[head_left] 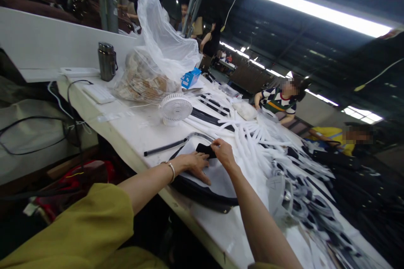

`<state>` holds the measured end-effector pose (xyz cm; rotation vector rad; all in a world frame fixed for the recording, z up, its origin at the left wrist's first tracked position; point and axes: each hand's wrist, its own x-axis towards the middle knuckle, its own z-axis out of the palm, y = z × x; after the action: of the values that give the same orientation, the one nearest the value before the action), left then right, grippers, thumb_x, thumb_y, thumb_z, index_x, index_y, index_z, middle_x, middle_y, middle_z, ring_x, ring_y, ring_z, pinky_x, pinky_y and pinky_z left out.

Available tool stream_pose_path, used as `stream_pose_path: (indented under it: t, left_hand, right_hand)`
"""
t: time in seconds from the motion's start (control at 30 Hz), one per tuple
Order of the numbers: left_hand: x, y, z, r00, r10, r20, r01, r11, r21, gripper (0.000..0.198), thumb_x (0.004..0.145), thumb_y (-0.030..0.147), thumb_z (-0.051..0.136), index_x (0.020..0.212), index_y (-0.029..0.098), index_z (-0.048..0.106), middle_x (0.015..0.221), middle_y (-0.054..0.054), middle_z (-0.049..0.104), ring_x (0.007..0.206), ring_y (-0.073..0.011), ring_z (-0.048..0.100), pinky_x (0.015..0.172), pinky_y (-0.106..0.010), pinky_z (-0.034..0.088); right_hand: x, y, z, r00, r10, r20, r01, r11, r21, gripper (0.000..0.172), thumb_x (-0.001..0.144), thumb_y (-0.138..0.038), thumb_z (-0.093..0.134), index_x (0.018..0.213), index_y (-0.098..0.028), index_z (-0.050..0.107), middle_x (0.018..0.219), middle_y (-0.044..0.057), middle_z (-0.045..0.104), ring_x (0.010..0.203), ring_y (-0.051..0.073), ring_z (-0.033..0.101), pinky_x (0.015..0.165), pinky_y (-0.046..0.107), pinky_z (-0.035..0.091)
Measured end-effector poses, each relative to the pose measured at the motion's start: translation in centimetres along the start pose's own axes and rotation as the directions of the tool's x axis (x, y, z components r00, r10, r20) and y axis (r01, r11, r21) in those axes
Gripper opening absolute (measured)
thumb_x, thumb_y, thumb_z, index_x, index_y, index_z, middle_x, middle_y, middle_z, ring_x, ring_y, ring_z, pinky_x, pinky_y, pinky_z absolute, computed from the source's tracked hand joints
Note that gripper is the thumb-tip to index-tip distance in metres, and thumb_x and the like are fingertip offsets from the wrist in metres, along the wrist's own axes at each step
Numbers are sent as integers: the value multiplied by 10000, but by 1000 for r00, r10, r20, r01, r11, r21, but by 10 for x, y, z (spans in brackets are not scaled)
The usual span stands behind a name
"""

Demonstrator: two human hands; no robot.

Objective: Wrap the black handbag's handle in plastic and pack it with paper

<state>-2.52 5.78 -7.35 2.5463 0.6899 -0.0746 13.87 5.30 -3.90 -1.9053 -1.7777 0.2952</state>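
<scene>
My left hand point(193, 164) lies flat, fingers spread, on a white bag panel point(217, 176) with a black edge at the near side of the long white table point(132, 134). My right hand point(223, 151) pinches a small black piece point(205, 149) on top of that panel, right beside the left fingertips. A bracelet circles my left wrist. A thin black rod point(166, 146) lies just left of the panel.
A small white fan point(175, 108), a clear plastic bag of pale pieces point(148, 73), a metal flask point(107, 61) and a blue box point(190, 77) stand further up the table. Several white and black straps point(268, 138) pile to the right. Two seated people work across the table.
</scene>
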Motion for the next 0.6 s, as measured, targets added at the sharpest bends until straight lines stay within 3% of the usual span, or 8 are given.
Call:
stream_pose_path:
  t: [0.13,0.23,0.37,0.6]
  left_hand:
    - [0,-3,-1,999,8,38,-6,999,-43,833,696,697,633,1380,240,501,1383,-127,564,1261,-350,515,1076,-479,360]
    - [0,-4,-1,999,22,23,-20,998,-64,934,674,705,648,1448,237,411,1443,-140,501,1307,-372,462,1091,-501,334]
    - [3,-6,2,1000,24,-6,-25,1000,-18,889,674,731,629,1386,218,491,1401,-149,538,1266,-366,499,1059,-481,370]
    - [-2,-4,2,992,1,-126,6,998,56,704,705,723,637,1192,215,632,1204,-114,673,1080,-298,622,910,-361,451]
  right_hand:
    - [4,15,8,998,57,28,-59,997,59,141,835,-281,564,877,-180,653,779,0,692,682,152,660,689,301,518]
    - [-1,22,9,997,63,50,-66,996,67,212,850,-332,508,960,-204,635,883,15,710,697,159,683,651,285,526]
    - [-16,28,4,996,73,58,-71,997,-42,279,817,-336,553,1063,-211,598,996,52,707,876,205,678,754,307,506]
    - [-52,36,5,962,61,265,28,948,-317,221,857,-406,578,875,-213,682,917,96,727,937,278,664,858,383,431]
